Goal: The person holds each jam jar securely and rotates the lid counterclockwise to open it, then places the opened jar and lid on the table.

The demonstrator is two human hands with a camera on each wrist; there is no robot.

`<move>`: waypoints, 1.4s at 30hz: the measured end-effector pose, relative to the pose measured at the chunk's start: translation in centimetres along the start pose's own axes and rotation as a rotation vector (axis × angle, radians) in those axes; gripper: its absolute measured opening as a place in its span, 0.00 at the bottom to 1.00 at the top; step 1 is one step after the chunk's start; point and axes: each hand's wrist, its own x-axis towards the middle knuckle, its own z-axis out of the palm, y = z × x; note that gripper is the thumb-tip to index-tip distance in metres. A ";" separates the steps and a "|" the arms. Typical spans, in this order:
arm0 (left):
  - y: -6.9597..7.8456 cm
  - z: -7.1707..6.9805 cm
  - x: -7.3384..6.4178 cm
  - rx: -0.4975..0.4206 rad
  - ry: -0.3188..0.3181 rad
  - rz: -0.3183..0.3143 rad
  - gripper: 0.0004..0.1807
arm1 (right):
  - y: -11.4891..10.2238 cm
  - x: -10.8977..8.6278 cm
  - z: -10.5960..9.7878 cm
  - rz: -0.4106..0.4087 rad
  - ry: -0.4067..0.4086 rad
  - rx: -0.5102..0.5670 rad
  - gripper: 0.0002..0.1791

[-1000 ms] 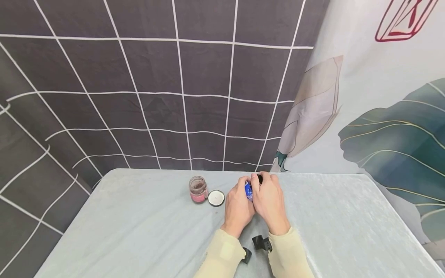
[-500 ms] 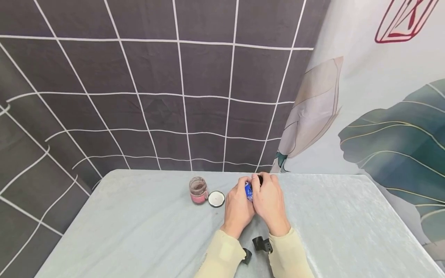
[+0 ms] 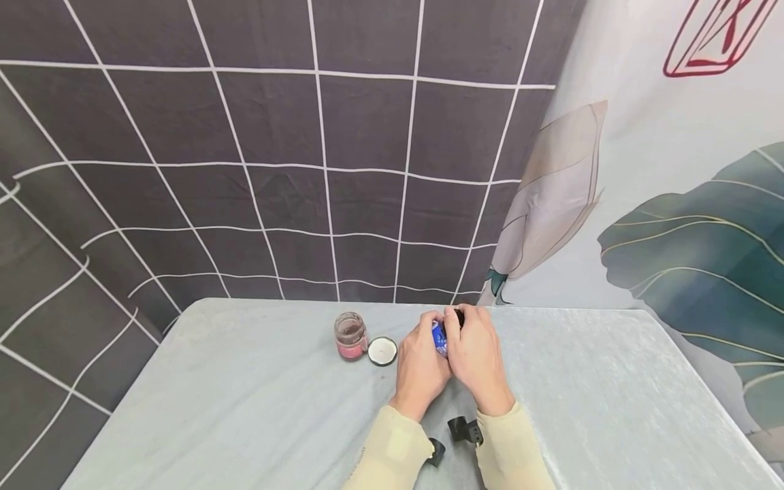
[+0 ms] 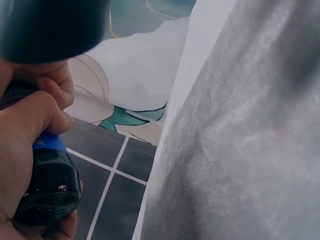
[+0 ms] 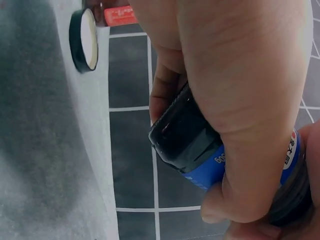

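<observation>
Both hands are together on a dark glass jar (image 3: pixel 439 338) with a blue label, near the table's back edge. The left hand (image 3: pixel 421 367) grips the jar's body, its thumb lying across the label in the left wrist view. At the jar's dark lid end (image 3: pixel 459 317) are the curled fingers of the right hand (image 3: pixel 480 357). The right wrist view shows the jar tilted, its glass base (image 5: pixel 182 135) poking out of the left hand's grip. Much of the lid is hidden by fingers.
Left of the hands stands an uncapped glass jar (image 3: pixel 351 337) with a pink-red label. Its round lid (image 3: pixel 382 351) lies beside it, white inside up. A pale cloth covers the table (image 3: pixel 245 408); a dark grid-patterned curtain (image 3: pixel 275 197) hangs behind.
</observation>
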 end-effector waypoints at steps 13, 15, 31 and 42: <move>-0.1 -0.5 0.1 0.004 -0.039 -0.037 0.30 | 0.2 0.1 0.1 -0.031 -0.020 0.044 0.25; -0.1 -0.5 0.2 0.001 -0.042 -0.036 0.30 | 0.2 0.1 0.1 -0.031 -0.019 0.050 0.25; -0.1 -0.6 0.2 -0.013 -0.029 -0.008 0.30 | 0.3 0.1 0.2 -0.049 -0.008 0.066 0.23; 0.0 -0.8 0.2 -0.029 -0.039 -0.021 0.30 | 0.5 0.1 0.3 -0.078 -0.002 0.063 0.21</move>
